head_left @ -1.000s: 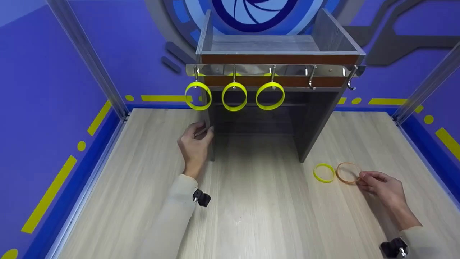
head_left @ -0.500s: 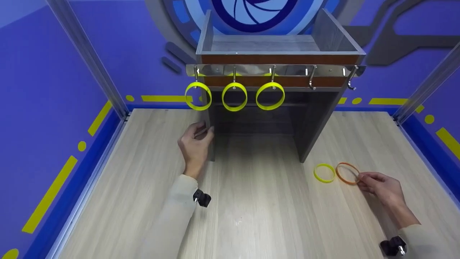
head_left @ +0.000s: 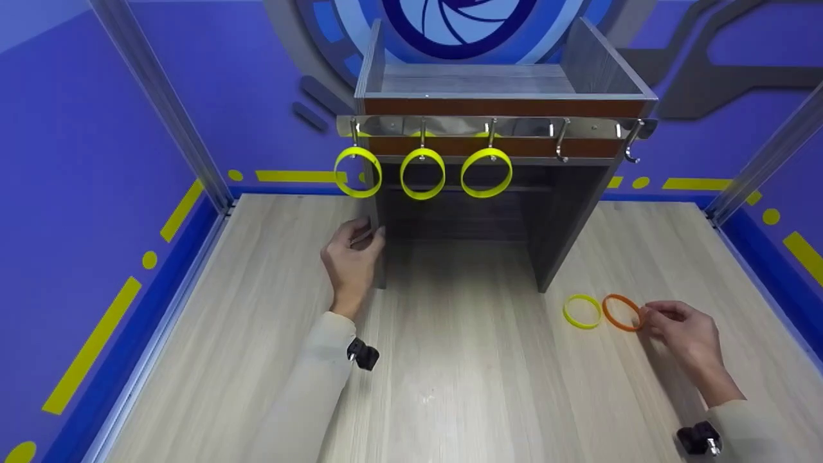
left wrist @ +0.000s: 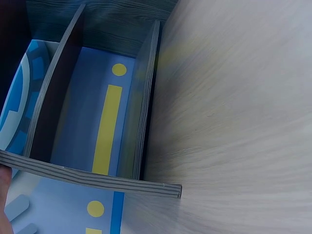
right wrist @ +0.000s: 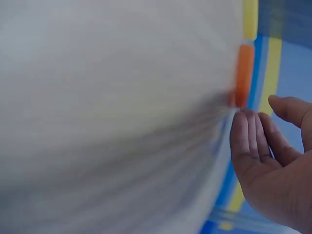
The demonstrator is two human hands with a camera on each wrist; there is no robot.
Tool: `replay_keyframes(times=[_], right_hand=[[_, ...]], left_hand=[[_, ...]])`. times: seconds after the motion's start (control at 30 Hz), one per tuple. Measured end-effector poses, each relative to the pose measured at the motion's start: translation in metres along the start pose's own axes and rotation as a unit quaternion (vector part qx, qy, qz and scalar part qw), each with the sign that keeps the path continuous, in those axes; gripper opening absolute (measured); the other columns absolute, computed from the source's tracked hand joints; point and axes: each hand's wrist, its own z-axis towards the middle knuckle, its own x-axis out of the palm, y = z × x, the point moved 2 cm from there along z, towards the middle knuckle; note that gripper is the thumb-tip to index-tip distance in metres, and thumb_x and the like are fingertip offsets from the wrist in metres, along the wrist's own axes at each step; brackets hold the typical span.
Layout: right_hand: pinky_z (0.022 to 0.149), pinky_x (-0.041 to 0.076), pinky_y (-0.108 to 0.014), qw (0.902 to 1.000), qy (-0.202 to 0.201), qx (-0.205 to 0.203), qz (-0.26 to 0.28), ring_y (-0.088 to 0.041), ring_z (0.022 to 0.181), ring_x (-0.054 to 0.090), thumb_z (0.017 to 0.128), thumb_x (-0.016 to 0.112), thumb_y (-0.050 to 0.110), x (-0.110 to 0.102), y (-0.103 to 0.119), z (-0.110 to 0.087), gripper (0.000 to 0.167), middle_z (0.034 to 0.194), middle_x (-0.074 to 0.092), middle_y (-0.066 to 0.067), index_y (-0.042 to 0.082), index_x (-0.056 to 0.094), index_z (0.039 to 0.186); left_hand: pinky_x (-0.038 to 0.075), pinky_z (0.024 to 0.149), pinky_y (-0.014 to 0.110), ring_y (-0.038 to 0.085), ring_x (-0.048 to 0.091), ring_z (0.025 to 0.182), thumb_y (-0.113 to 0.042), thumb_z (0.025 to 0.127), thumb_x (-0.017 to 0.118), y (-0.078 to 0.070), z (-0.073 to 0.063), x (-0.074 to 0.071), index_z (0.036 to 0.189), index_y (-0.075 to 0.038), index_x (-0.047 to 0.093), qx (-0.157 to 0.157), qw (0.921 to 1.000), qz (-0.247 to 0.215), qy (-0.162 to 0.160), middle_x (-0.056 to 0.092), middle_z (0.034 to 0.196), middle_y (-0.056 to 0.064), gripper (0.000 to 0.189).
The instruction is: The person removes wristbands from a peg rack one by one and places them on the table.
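My left hand [head_left: 350, 260] grips the front edge of the left side panel of a grey wooden shelf unit [head_left: 550, 225], thumb to the front and fingers along the outer face. At the left edge of the left wrist view, part of a finger [left wrist: 4, 195] shows against that panel. Beside the yellow ring [head_left: 582, 312] on the table lies an orange ring [head_left: 622, 313]. My right hand [head_left: 688, 334] is at its right side, fingertips right at the rim. The right wrist view shows the thumb [right wrist: 287, 108] spread away from the fingers, with nothing between them.
A metal hook rail [head_left: 524, 126] runs across the unit's front. From its three left hooks hang yellow rings, one of them the middle ring [head_left: 422, 194]; its two right hooks are bare. Blue-purple panels [head_left: 83, 193] enclose the wooden table [head_left: 450, 360].
The right thumb and fingers, which pinched the orange ring, have parted from it, and the ring now lies beside the yellow one. My left hand keeps its place on the panel.
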Motion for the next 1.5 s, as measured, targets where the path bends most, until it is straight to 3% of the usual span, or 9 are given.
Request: replay_keyframes(times=[0.13,0.27,0.5,0.6,0.77,1.1,1.2,1.4,1.5], right_hand=[[0.062,0.054,-0.016,0.9949,-0.04,-0.051,-0.078,0.004,0.079,0.062,0.105,0.069,0.033,0.002,0.026,0.0,0.042,0.102,0.074,-0.007,-0.003,0.071,0.126],[0.066,0.052,-0.012,0.9923,-0.043,-0.092,-0.072,0.007,0.082,0.062,0.104,0.071,0.035,0.01,0.058,-0.002,0.042,0.103,0.076,-0.004,-0.001,0.072,0.126],[0.079,0.054,-0.008,0.9885,-0.023,-0.15,0.003,0.002,0.094,0.069,0.102,0.074,0.038,0.034,0.119,-0.012,0.044,0.109,0.076,0.005,0.003,0.072,0.129],[0.082,0.055,-0.01,0.9822,-0.026,-0.181,0.044,-0.002,0.097,0.071,0.101,0.075,0.034,0.045,0.147,-0.015,0.041,0.112,0.076,0.006,0.002,0.073,0.127],[0.086,0.058,-0.016,0.9641,-0.027,-0.23,0.13,-0.01,0.098,0.073,0.099,0.079,0.02,0.059,0.188,-0.021,0.032,0.114,0.077,-0.001,-0.001,0.074,0.123],[0.091,0.062,-0.03,0.9234,0.006,-0.263,0.28,-0.023,0.102,0.076,0.095,0.081,0.005,0.085,0.248,-0.024,0.029,0.115,0.077,-0.015,-0.007,0.073,0.121],[0.094,0.061,-0.032,0.9164,0.01,-0.277,0.289,-0.024,0.106,0.075,0.095,0.08,0.005,0.091,0.262,-0.023,0.03,0.117,0.076,-0.016,-0.006,0.073,0.122],[0.095,0.06,-0.029,0.9225,0.01,-0.286,0.26,-0.027,0.106,0.073,0.097,0.08,0.013,0.103,0.28,-0.018,0.031,0.118,0.076,-0.013,-0.002,0.074,0.124],[0.092,0.061,-0.029,0.919,0.012,-0.282,0.276,-0.028,0.101,0.074,0.096,0.081,0.011,0.107,0.285,-0.015,0.028,0.115,0.076,-0.014,-0.001,0.075,0.12]], left_hand=[[0.066,0.078,0.053,0.031,0.078,0.09,0.002,0.083,0.087,-0.001,0.0,0.001,0.1,0.006,0.076,0.007,1.0,0.003,0.001,0.078,0.099,0.016,0.02],[0.066,0.078,0.055,0.032,0.078,0.09,0.004,0.082,0.087,-0.001,0.0,0.001,0.099,0.007,0.076,0.011,0.9999,-0.004,-0.002,0.078,0.099,0.017,0.02],[0.065,0.079,0.058,0.033,0.078,0.09,0.003,0.083,0.086,0.0,-0.001,0.002,0.101,0.008,0.075,-0.003,0.9999,-0.013,0.003,0.077,0.1,0.018,0.021],[0.066,0.079,0.052,0.032,0.078,0.09,0.004,0.083,0.087,0.0,-0.002,0.002,0.101,0.007,0.076,-0.009,0.9999,-0.009,0.001,0.077,0.099,0.017,0.021],[0.067,0.078,0.04,0.033,0.078,0.089,0.004,0.082,0.087,0.001,-0.002,0.003,0.1,0.007,0.076,-0.008,0.9999,-0.011,-0.002,0.077,0.099,0.018,0.021],[0.066,0.076,0.054,0.033,0.078,0.087,0.004,0.082,0.087,0.0,-0.002,0.001,0.098,0.007,0.075,0.012,0.9998,0.011,-0.007,0.077,0.096,0.017,0.02],[0.066,0.076,0.053,0.034,0.078,0.087,0.004,0.081,0.087,-0.001,-0.002,0.001,0.097,0.007,0.075,0.013,0.9998,0.011,-0.009,0.077,0.095,0.018,0.02],[0.067,0.075,0.051,0.033,0.078,0.086,0.005,0.081,0.087,0.001,-0.001,0.001,0.096,0.007,0.075,0.014,0.9998,0.008,-0.013,0.077,0.094,0.017,0.02],[0.066,0.075,0.053,0.033,0.078,0.085,0.005,0.081,0.087,0.001,-0.002,0.002,0.096,0.007,0.075,0.015,0.9998,0.003,-0.013,0.077,0.094,0.017,0.019]])
